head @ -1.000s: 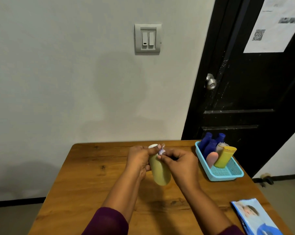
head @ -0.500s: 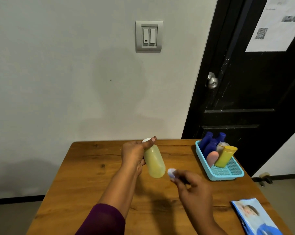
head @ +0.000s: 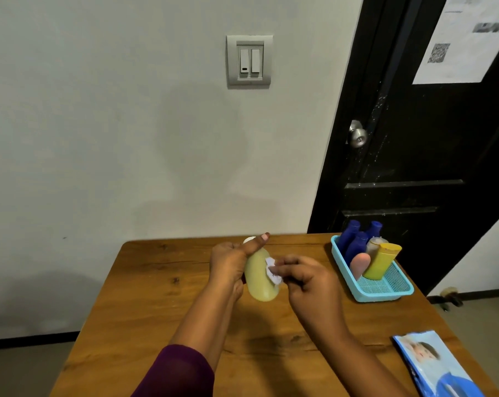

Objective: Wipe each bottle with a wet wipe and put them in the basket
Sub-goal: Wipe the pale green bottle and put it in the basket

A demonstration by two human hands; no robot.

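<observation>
My left hand (head: 231, 263) grips a pale yellow bottle (head: 259, 279) with a white cap, held tilted above the wooden table (head: 156, 305). My right hand (head: 305, 279) pinches a small crumpled white wet wipe (head: 272, 271) and presses it against the bottle's side. At the table's right edge stands a light blue basket (head: 385, 292) holding several bottles: dark blue ones, a yellow one, a pink one and a clear one.
A blue pack of wet wipes (head: 440, 368) lies at the near right corner of the table. Behind the basket is a black door (head: 428, 153) with a metal knob. A grey wall with a light switch (head: 249, 61) stands behind the table.
My right hand with the wipe dropped away from the bottle, then came back up against its side. My left hand has kept hold of the bottle.
</observation>
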